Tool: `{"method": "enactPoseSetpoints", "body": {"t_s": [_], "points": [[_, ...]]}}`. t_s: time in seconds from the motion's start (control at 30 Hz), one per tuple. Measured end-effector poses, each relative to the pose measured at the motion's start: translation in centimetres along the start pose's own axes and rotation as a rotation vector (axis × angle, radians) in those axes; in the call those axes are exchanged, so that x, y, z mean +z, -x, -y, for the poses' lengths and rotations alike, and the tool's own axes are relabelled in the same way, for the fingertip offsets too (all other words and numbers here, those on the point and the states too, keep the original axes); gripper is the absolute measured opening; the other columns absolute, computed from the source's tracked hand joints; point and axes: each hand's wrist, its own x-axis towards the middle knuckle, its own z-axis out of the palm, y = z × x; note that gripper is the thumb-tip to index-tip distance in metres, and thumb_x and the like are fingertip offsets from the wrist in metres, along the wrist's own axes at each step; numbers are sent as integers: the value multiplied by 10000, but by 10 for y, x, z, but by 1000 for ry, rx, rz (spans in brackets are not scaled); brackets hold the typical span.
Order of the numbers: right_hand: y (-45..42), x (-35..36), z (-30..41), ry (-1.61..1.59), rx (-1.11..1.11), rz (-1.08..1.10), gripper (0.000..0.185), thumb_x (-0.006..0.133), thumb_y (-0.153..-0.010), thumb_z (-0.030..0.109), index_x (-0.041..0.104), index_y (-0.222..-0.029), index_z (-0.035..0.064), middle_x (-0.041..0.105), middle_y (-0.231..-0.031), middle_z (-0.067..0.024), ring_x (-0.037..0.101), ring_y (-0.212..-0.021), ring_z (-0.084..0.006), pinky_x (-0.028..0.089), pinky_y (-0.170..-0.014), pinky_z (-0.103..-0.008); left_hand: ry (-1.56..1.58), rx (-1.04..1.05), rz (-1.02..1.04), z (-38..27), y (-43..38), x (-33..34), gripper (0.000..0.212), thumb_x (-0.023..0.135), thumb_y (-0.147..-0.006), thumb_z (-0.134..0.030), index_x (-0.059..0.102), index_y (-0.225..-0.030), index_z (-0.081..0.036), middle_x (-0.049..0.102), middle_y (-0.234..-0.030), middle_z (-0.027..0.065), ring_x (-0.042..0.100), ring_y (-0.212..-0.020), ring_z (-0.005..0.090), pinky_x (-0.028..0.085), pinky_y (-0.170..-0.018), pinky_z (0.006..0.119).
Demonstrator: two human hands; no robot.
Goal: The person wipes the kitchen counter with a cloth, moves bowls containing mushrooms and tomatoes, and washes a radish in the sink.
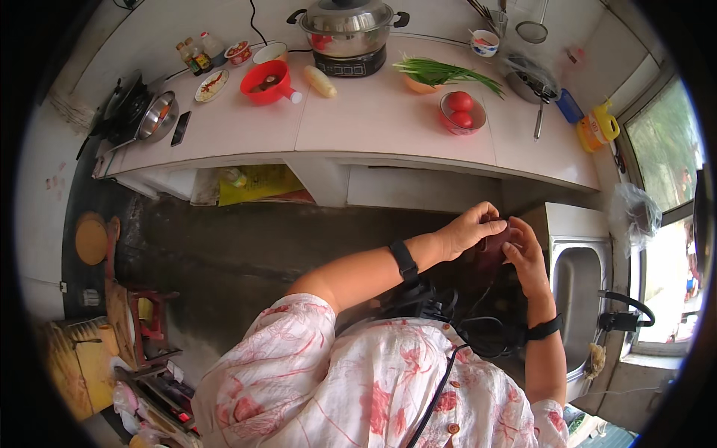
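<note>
My left hand (469, 231) and my right hand (525, 255) are close together in front of me, near the sink. Between them they grip the upper edge of a dark red, thin bag (492, 252), probably plastic. Its lower part hangs down and blends into the dark floor, so what it holds cannot be seen. Beyond my hands, on the counter (381, 123), a bowl (450, 127) holds two tomatoes (460, 102). Scallions (448, 73) lie across an orange bowl (421, 85) just behind.
A lidded steel pot (347, 33) stands on an induction cooker (350, 63). To its left are a peeled white radish (320, 82) and a red strainer basket (264, 92). A steel sink (580, 302) with a black faucet (627, 313) borders my right arm. A wooden stool (151, 316) stands left.
</note>
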Motion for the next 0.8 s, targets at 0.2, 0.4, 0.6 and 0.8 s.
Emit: {"method": "enactPoseSetpoints", "body": {"t_s": [0.2,0.4,0.6,0.8], "points": [[-17,-2,14,130,-2,42,357,561,-849,159,477,-1167,21,563,-1029,-42,548,-881,-127,447,-723,-226,37,198,-183,-33,-10,-59,186,564,-810,-112,517,-984,-64,523,-879,25,506,-800,109,440,-695,236],[-15,-61,-8,68,54,-195,270,521,-875,194,534,-1061,-1,605,-921,-79,579,-775,-134,452,-674,-237,-112,303,-531,-90,-34,-163,384,570,-813,-173,428,-1153,-60,489,-1072,103,532,-892,175,470,-736,272],[-17,-107,-68,-89,176,-361,248,517,-871,173,540,-1042,-5,612,-873,-80,578,-725,-128,454,-634,-224,-1485,17,-751,-87,-72,-274,565,573,-787,-250,337,-1296,-186,212,-1383,171,286,-1215,400,311,-972,450],[-65,-127,-92,-136,295,-214,243,503,-875,155,531,-1061,2,620,-868,-68,584,-730,-121,457,-634,-225,-1736,-477,-567,-57,-118,-239,561,546,-792,-346,335,-1307,-279,134,-1437,75,128,-1297,389,251,-948,601]]}}
